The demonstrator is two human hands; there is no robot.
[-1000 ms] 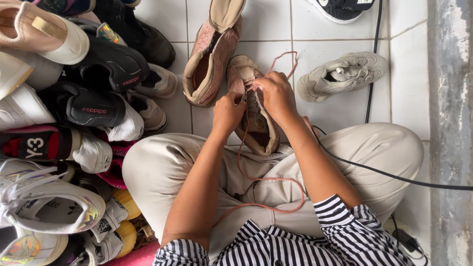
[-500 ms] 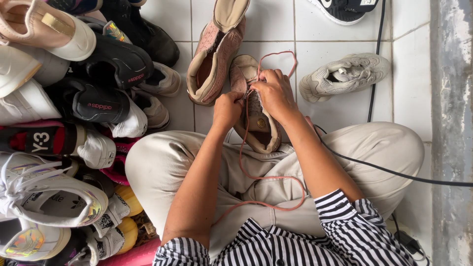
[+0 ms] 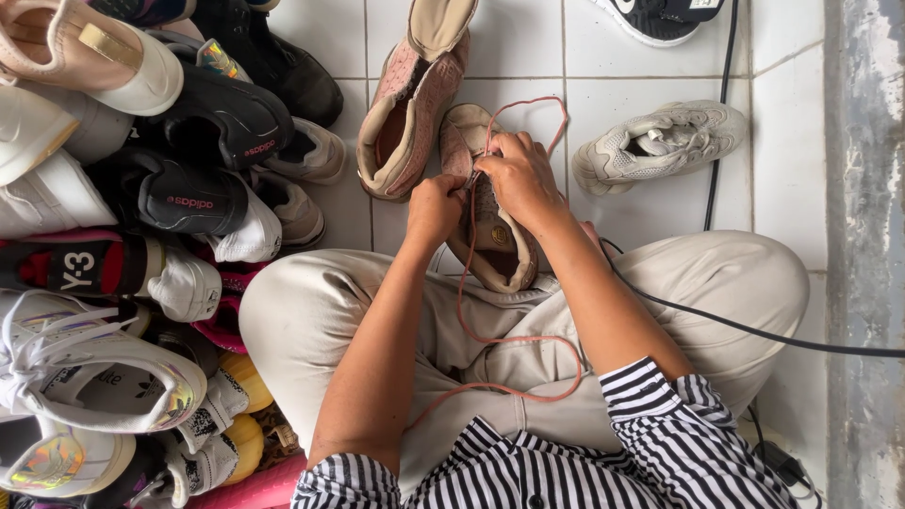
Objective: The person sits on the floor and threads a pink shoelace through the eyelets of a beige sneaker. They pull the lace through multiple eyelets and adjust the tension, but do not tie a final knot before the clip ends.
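Note:
A pink and beige sneaker (image 3: 495, 247) lies in front of my crossed legs, its toe pointing away from me. My left hand (image 3: 436, 209) pinches its pink lace (image 3: 509, 341) at the sneaker's left side. My right hand (image 3: 517, 177) grips the same lace over the eyelets near the toe. The lace loops past the toe and trails in a long curve over my beige trousers. The matching sneaker (image 3: 413, 99) lies on its side just to the left, opening towards me.
A heap of several sneakers (image 3: 141, 245), black, white and pink, fills the left side. A grey-white sneaker (image 3: 660, 143) lies on the white tiles at right, a black one (image 3: 660, 17) at top. A black cable (image 3: 731, 325) crosses my right knee. A grey wall (image 3: 865, 254) bounds the right.
Both hands have stayed on the sneaker, working the lace, and the lace loop beyond the toe has shifted slightly. The view has tilted a little.

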